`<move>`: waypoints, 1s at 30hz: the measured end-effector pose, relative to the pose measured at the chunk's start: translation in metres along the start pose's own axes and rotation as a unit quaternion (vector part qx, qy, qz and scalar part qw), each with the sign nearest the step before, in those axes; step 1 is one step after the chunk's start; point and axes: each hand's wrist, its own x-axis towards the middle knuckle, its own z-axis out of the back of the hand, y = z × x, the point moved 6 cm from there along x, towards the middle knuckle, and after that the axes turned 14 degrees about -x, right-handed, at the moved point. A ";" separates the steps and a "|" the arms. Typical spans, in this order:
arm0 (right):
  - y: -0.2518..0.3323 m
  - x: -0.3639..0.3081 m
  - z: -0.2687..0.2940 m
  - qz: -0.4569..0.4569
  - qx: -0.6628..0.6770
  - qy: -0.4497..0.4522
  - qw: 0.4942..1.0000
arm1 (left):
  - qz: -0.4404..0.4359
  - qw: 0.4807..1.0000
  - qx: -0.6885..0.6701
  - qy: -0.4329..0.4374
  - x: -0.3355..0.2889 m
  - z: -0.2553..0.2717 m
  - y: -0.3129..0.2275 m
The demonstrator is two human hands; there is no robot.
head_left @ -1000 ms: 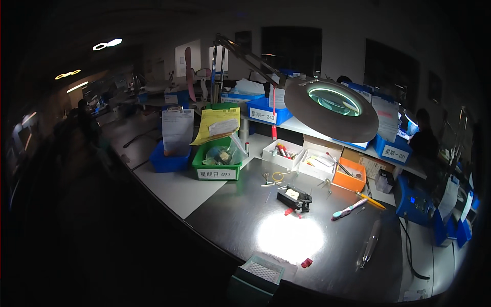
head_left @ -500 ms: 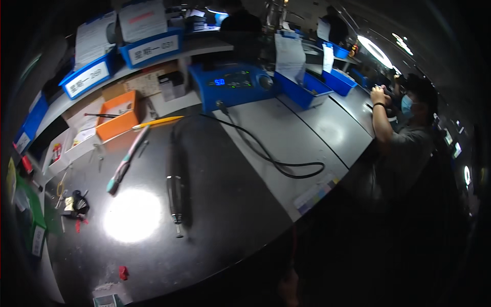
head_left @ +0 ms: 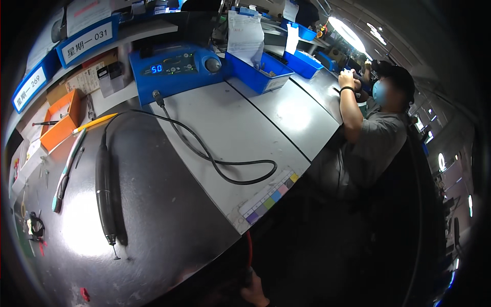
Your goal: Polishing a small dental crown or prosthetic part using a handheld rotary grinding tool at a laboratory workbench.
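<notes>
Below the table's front edge, my right hand (head_left: 255, 292) is closed around the dark end of a red hose (head_left: 249, 248). The hose hangs down from the table's underside, and the shape of its dark end is hard to make out. My left hand is out of the picture. A black rotary handpiece (head_left: 104, 204) with a small disc-tipped bit lies on the dark work surface (head_left: 169, 215). Its black cable (head_left: 238, 180) loops over the white board to the blue control box (head_left: 176, 71), whose display is lit. A toothbrush (head_left: 64, 181) lies left of the handpiece.
A yellow pencil-like tool (head_left: 96, 123) lies by an orange bin (head_left: 61, 120). Blue bins with papers, such as this blue bin (head_left: 261, 74), stand along the back. A red scrap (head_left: 84, 294) lies near the front. At the right sits a masked co-worker (head_left: 376, 138) with raised hands.
My view has swung right, so the table things now appear further left. My right hand and the red hose show more clearly; the handpiece stays lying on the table.
</notes>
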 end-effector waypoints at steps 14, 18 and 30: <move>0.013 0.012 0.008 -0.011 -0.050 -0.047 0.998 | -0.008 0.965 0.257 -0.060 0.003 -0.029 -0.015; 0.003 0.020 0.014 -0.022 0.009 -0.077 0.997 | -0.054 0.997 0.042 -0.036 0.022 0.032 0.009; 0.011 -0.006 -0.003 -0.070 0.078 -0.176 0.979 | -0.071 0.964 0.246 0.065 0.044 -0.009 0.018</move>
